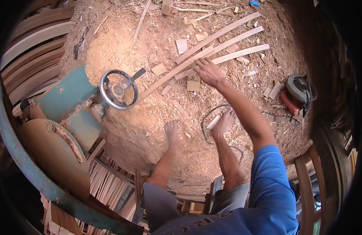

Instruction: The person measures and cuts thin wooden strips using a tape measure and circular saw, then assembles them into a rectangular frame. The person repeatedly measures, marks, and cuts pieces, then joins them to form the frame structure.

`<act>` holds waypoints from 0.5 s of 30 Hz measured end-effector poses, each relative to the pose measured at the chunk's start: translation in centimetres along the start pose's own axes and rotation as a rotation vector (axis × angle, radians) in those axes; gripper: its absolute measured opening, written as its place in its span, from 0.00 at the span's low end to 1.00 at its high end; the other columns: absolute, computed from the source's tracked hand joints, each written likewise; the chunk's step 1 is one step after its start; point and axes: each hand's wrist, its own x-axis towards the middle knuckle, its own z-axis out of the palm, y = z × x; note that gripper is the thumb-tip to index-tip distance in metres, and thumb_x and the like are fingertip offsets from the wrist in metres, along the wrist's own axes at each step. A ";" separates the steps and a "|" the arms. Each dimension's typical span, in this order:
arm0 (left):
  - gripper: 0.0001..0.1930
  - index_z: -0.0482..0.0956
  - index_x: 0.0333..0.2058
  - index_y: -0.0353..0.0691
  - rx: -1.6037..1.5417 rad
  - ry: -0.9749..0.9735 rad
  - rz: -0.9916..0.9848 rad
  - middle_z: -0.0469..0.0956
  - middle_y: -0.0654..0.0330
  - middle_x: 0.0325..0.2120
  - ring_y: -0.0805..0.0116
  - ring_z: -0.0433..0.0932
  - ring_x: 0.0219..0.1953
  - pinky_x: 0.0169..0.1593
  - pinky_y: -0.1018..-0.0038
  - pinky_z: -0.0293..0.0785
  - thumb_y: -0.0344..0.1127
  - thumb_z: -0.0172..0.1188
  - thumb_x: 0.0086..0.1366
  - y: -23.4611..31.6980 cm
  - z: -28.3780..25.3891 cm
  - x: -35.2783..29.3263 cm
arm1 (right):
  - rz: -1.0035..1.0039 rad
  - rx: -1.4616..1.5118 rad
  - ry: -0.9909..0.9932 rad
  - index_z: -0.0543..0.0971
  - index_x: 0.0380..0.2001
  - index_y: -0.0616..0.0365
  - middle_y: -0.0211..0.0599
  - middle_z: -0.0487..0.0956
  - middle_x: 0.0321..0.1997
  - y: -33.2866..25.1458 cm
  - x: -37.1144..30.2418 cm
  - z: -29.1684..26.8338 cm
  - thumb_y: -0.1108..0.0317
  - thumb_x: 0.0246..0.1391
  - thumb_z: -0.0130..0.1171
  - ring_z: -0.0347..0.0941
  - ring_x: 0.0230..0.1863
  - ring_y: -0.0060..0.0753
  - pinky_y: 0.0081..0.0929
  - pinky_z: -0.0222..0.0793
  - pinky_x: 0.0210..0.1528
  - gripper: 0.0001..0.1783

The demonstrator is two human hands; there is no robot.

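Note:
My right hand (207, 72) reaches over the sawdust-covered floor, its fingers bent down together around the near end of a pale wooden strip (243, 53). The fingertips are hidden beneath the hand. A longer wooden strip (165, 81) passes just beyond the hand, and another strip (218, 37) lies farther off, at a similar slant. Close to my wrist is a small square wood offcut (193, 85). Outside the picture is my left hand; only the right arm in its blue sleeve shows.
At left stands a teal machine (67, 96) with a metal handwheel (118, 90). A dark, red-based corded power tool (300, 94) sits at right. Its black cord (204, 121) loops near my bare right foot (226, 119). Curved boards (36, 35) are stacked far left; thin slats (110, 182) lie below.

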 end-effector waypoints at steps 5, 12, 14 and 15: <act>0.17 0.68 0.49 0.40 0.024 0.061 0.048 0.68 0.54 0.44 0.57 0.65 0.53 0.67 0.59 0.53 0.21 0.48 0.60 0.3 0.5 0.3 | 0.109 0.162 -0.286 0.62 0.66 0.51 0.40 0.61 0.71 -3.4 7.1 -1.0 0.66 0.65 0.45 0.54 0.73 0.39 0.43 0.43 0.76 0.26; 0.17 0.68 0.48 0.39 -0.056 0.089 0.053 0.68 0.53 0.44 0.57 0.65 0.53 0.67 0.58 0.54 0.19 0.49 0.59 0.0 0.8 0.2 | 0.207 0.013 -0.126 0.67 0.61 0.57 0.44 0.67 0.64 2.9 1.6 0.0 0.70 0.64 0.45 0.63 0.67 0.40 0.47 0.47 0.75 0.22; 0.17 0.68 0.47 0.39 -0.050 0.059 0.037 0.68 0.53 0.43 0.56 0.65 0.53 0.67 0.59 0.54 0.20 0.49 0.59 -0.1 1.1 0.3 | 0.279 -0.010 -0.193 0.68 0.60 0.58 0.45 0.68 0.64 6.3 -0.9 -0.5 0.70 0.65 0.44 0.63 0.67 0.42 0.48 0.48 0.75 0.21; 0.16 0.68 0.47 0.39 -0.041 0.063 0.039 0.69 0.53 0.43 0.56 0.65 0.53 0.66 0.59 0.54 0.20 0.49 0.60 -0.1 1.1 0.4 | 0.350 -0.011 -0.322 0.65 0.63 0.56 0.44 0.67 0.64 7.7 -1.7 -0.7 0.69 0.63 0.45 0.63 0.67 0.41 0.49 0.43 0.76 0.24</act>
